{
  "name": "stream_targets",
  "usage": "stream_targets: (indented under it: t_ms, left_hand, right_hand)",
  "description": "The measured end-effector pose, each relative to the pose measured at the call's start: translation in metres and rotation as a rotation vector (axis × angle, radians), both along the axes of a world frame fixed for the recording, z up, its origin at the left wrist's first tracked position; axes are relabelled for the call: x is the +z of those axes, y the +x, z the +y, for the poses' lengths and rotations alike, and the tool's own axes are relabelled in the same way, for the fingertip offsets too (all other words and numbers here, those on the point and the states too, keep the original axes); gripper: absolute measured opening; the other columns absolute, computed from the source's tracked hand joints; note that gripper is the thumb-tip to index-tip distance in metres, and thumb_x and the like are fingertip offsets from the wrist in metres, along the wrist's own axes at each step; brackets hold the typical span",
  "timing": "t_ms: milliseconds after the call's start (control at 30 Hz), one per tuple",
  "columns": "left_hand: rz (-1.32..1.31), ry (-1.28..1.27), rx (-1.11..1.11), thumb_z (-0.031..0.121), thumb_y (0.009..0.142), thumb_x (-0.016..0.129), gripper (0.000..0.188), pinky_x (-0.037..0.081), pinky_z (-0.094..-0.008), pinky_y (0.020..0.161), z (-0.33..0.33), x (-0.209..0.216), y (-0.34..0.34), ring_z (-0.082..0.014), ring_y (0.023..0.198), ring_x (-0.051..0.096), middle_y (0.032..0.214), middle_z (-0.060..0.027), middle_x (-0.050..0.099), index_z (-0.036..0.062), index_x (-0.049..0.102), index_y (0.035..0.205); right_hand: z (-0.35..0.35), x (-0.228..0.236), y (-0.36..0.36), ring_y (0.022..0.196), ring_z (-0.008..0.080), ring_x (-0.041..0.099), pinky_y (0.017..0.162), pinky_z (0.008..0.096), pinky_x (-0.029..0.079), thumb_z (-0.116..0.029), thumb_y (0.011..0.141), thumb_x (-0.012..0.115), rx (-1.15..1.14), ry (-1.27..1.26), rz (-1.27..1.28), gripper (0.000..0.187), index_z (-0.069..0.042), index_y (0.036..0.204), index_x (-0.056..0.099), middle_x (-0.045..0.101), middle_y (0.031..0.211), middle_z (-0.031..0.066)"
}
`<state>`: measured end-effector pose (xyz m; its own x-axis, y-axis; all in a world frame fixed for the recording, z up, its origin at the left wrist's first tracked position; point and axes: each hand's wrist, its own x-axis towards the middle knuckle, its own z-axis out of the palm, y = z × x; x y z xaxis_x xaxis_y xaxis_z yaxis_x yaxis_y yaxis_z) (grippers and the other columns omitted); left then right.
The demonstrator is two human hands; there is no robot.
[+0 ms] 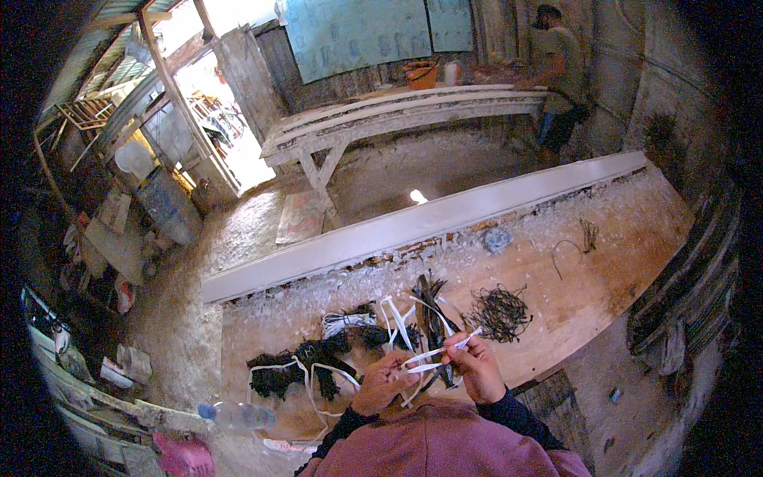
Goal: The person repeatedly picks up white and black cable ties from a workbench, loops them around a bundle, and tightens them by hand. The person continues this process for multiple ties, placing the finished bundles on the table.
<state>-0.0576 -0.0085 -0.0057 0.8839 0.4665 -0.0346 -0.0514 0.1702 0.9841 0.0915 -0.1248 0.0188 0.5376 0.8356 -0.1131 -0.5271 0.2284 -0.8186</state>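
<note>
Close to my body, my left hand (385,386) and my right hand (475,368) face each other, fingers closed. A thin white strip (430,355) runs between them, looped, with its end sticking up past my right fingertips. Just beyond my hands, a bunch of flat black strips (430,318) lies on the table with more white strips around it. Left of them sit dark bundles of strands (274,374) and a coil of white cord (343,321). A white strip trails across the dark bundles. Right of my hands is a tangled heap of thin black strands (501,312).
A long white board (429,226) edges the table's (588,310) far side. A clear bottle (238,415) lies at lower left. Farther right are loose dark strands (589,236). Behind stands a long bench (421,111) with an orange bucket (420,75); another person (560,71) stands at its right end.
</note>
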Motion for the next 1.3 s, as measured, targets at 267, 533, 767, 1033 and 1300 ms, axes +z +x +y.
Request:
stream_targets:
  t_ms: [267, 533, 767, 1033, 1300]
  left_hand:
    - [0.18, 0.092, 0.235, 0.017, 0.082, 0.057, 0.02, 0.043, -0.021, 0.067, -0.003, -0.001, 0.003, -0.0089, 0.073, 0.053, 0.083, -0.0025, 0.058, 0.0004, 0.056, 0.094]
    - [0.054, -0.177, 0.399, 0.001, 0.076, 0.052, 0.013, 0.049, -0.0247, 0.064, 0.013, -0.009, 0.008, -0.0118, 0.068, 0.056, 0.077, -0.0045, 0.057, 0.0017, 0.055, 0.088]
    - [0.045, 0.106, 0.356, -0.005, 0.075, 0.053, 0.008, 0.051, -0.0268, 0.059, 0.009, -0.008, 0.009, -0.0116, 0.067, 0.057, 0.077, -0.0058, 0.057, 0.002, 0.052, 0.08]
    - [0.052, -0.164, -0.031, 0.009, 0.079, 0.061, 0.011, 0.043, -0.0202, 0.055, -0.002, -0.005, 0.008, -0.0083, 0.062, 0.054, 0.072, -0.0026, 0.056, 0.0011, 0.053, 0.076]
    - [-0.009, 0.221, -0.245, 0.018, 0.078, 0.064, 0.017, 0.04, -0.0197, 0.057, -0.027, 0.011, 0.007, -0.0089, 0.066, 0.052, 0.077, -0.0017, 0.05, 0.0031, 0.057, 0.078]
  right_hand:
    - [0.002, -0.007, 0.0, 0.073, 0.0133, 0.058, 0.069, 0.0257, 0.045, -0.003, 0.079, 0.058, 0.1, -0.056, -0.2, 0.01, -0.001, 0.089, 0.056, 0.059, 0.08, 0.0057]
    - [-0.004, 0.01, -0.004, 0.087, 0.0149, 0.057, 0.078, 0.0256, 0.044, -0.004, 0.081, 0.054, 0.107, 0.089, -0.015, 0.02, 0.0, 0.101, 0.051, 0.061, 0.092, 0.0089]
    - [-0.013, 0.006, 0.006, 0.085, 0.0164, 0.059, 0.076, 0.0271, 0.044, -0.005, 0.078, 0.059, 0.208, 0.125, -0.324, 0.014, -0.001, 0.091, 0.06, 0.063, 0.092, 0.0121]
    - [-0.016, -0.002, 0.018, 0.063, 0.0153, 0.059, 0.055, 0.0245, 0.044, -0.007, 0.071, 0.066, 0.08, -0.406, -0.954, 0.019, -0.003, 0.086, 0.056, 0.061, 0.069, 0.0093]
    - [-0.014, -0.019, 0.024, 0.07, 0.0219, 0.051, 0.059, 0.0312, 0.04, 0.0, 0.068, 0.06, -0.406, -0.402, -1.363, 0.022, -0.007, 0.089, 0.06, 0.05, 0.071, 0.0101]
